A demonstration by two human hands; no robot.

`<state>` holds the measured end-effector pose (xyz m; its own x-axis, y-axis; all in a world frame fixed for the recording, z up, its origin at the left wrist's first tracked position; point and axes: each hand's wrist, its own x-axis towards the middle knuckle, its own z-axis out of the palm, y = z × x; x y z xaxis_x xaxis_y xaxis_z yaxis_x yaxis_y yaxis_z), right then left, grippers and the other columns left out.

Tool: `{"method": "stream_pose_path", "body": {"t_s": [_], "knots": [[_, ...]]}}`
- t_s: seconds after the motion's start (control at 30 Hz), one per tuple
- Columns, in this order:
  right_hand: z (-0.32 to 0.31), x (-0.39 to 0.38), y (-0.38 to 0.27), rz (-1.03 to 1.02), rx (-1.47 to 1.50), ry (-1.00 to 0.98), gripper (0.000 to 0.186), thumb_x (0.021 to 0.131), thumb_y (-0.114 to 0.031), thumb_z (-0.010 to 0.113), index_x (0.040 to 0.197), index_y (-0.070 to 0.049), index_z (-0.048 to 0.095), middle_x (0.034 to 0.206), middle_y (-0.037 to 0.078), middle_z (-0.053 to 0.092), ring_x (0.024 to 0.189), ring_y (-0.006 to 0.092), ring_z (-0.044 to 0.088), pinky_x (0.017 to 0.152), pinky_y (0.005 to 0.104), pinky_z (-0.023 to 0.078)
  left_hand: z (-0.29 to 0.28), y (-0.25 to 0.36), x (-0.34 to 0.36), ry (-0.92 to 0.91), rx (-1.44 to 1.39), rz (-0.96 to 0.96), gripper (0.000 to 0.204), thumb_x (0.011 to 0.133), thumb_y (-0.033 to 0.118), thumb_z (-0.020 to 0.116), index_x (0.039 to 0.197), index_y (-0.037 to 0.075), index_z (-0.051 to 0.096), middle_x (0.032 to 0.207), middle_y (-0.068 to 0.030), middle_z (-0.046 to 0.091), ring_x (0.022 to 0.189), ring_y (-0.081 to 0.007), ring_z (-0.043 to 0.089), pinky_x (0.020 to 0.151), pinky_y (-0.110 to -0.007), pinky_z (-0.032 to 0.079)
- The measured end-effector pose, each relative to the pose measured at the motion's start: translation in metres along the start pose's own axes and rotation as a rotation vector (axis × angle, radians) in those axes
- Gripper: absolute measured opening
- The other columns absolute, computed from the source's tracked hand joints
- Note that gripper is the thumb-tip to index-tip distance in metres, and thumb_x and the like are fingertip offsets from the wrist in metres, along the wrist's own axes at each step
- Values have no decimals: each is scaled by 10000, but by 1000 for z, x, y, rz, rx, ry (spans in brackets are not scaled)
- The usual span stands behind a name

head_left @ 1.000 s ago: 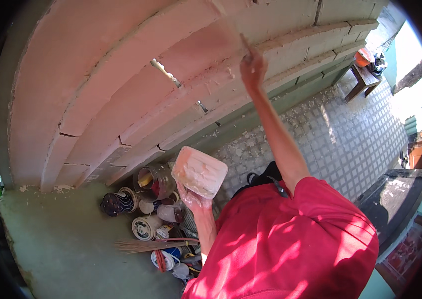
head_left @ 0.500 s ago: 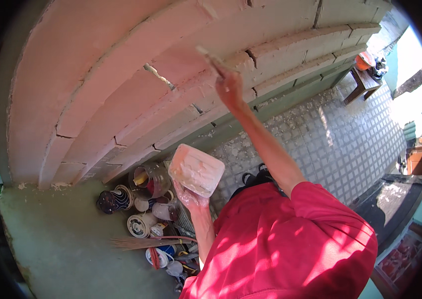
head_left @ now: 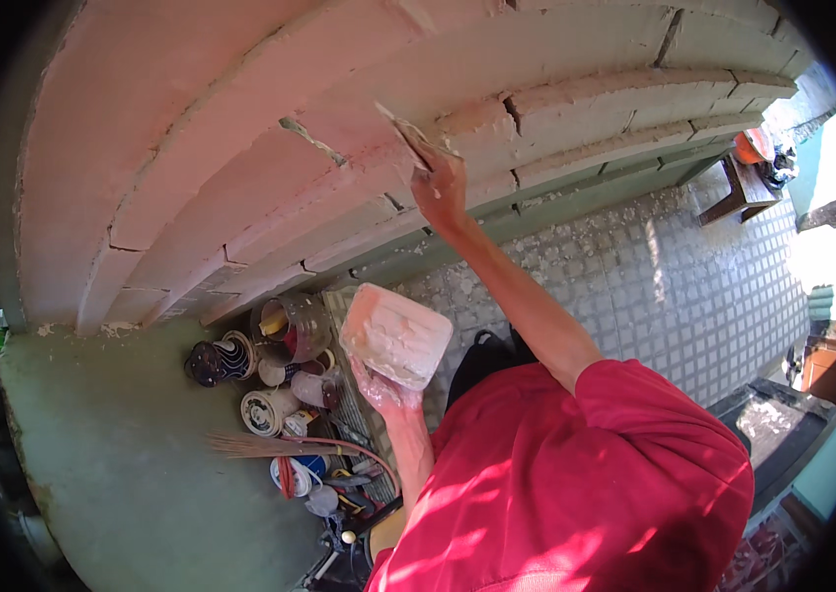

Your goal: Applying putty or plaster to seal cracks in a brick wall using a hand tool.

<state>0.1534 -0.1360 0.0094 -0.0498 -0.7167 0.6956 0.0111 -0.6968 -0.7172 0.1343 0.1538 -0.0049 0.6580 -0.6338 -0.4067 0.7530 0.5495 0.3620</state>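
Moved left and lower since the earlier frame, at upper middle, gripping the scraper [head_left: 406,134] in the right hand [head_left: 441,189]. Keep the tub [head_left: 427,343] level mid-frame, cupped in the left hand [head_left: 393,397]; slide smoothly along the wall [head_left: 497,64].

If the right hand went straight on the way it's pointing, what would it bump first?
The pinkish wall, most likely, led by the flat tool in the right hand; its tip may already touch, but depth is unclear.

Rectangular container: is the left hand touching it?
Touching. The head view shows the left hand supporting the rectangular container, with fingers along its lower-left edge.
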Motion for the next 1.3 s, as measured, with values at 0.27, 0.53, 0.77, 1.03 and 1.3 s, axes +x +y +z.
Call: {"method": "stream_pose_path", "body": {"t_s": [0.27, 0.53, 0.77, 1.03, 1.3], "knots": [[-37, 40, 19, 355, -219, -45, 421, 770, 32, 499, 1158, -48, 641, 853, 195, 652, 751, 373, 617, 697, 437, 481, -1, -16, -7, 100, -77, 71, 558, 906, 374, 566, 1386, 115, 451, 1445, -113, 428, 1299, -382, 415, 1068, -585, 345], [6, 8, -4, 212, -54, -61, 197, 768, -8, 584, 948, -11, 664, 742, 134, 663, 567, 309, 557, 544, 360, 431, 5, -3, 16, -3, -17, 89, 573, 915, 394, 548, 1396, 103, 435, 1445, -118, 427, 1300, -369, 421, 1075, -567, 345], [54, -36, -35, 974, 797, 97, 43, 833, -36, 598, 820, -77, 590, 731, -33, 570, 616, 104, 529, 532, 266, 424, -1, 41, 23, -22, -55, 58, 537, 920, 399, 541, 1382, 138, 460, 1431, -91, 449, 1301, -352, 423, 1095, -564, 322], [121, -28, -48, 1037, 1023, 503, 203, 799, -17, 549, 934, -131, 450, 778, -49, 441, 638, 62, 438, 553, 236, 389, -26, 108, 21, -16, -45, 77, 552, 908, 418, 555, 1380, 146, 466, 1433, -98, 449, 1299, -347, 431, 1076, -559, 345], [188, 48, -32, 829, 919, 837, 195, 790, 14, 517, 863, -142, 424, 751, -55, 409, 638, 66, 448, 558, 247, 406, -25, 124, 39, -42, -30, 40, 486, 904, 404, 566, 1321, 160, 509, 1443, -87, 435, 1302, -383, 415, 1070, -596, 335]]}}
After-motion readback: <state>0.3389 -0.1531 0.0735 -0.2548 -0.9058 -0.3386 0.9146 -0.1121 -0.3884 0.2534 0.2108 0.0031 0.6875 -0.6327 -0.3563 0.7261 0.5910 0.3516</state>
